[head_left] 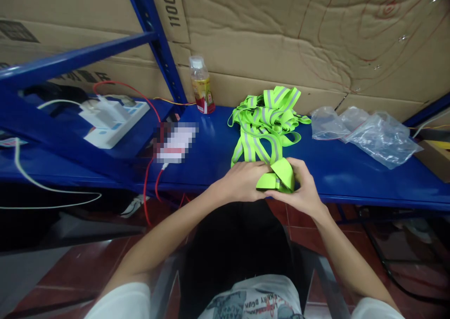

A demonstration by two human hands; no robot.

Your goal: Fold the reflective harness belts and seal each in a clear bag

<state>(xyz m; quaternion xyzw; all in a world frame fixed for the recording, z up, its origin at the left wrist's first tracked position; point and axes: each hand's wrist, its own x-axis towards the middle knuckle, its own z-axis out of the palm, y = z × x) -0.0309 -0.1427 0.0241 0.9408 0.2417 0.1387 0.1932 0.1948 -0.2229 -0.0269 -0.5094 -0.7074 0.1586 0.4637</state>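
Observation:
Between my two hands, over the front edge of the blue shelf, is a folded neon-yellow reflective strap (284,174). My left hand (246,181) is closed round its left side, the fingers partly hidden. From the right, my right hand (303,188) grips the other side, thumb below and fingers behind the fold. Just beyond the hands lies a loose heap of neon-yellow reflective straps (270,117) with grey stripes. Some bands of the heap run down to my left hand; whether they join the held piece is hidden.
On the blue shelf (211,169), a drink bottle (203,87) stands behind, left of the heap. A blurred-out item (176,143) with a red cable and a white power strip (116,124) lie left. Clear plastic bags (379,136) lie right, near a cardboard box (436,157). Cardboard (246,42) backs the shelf.

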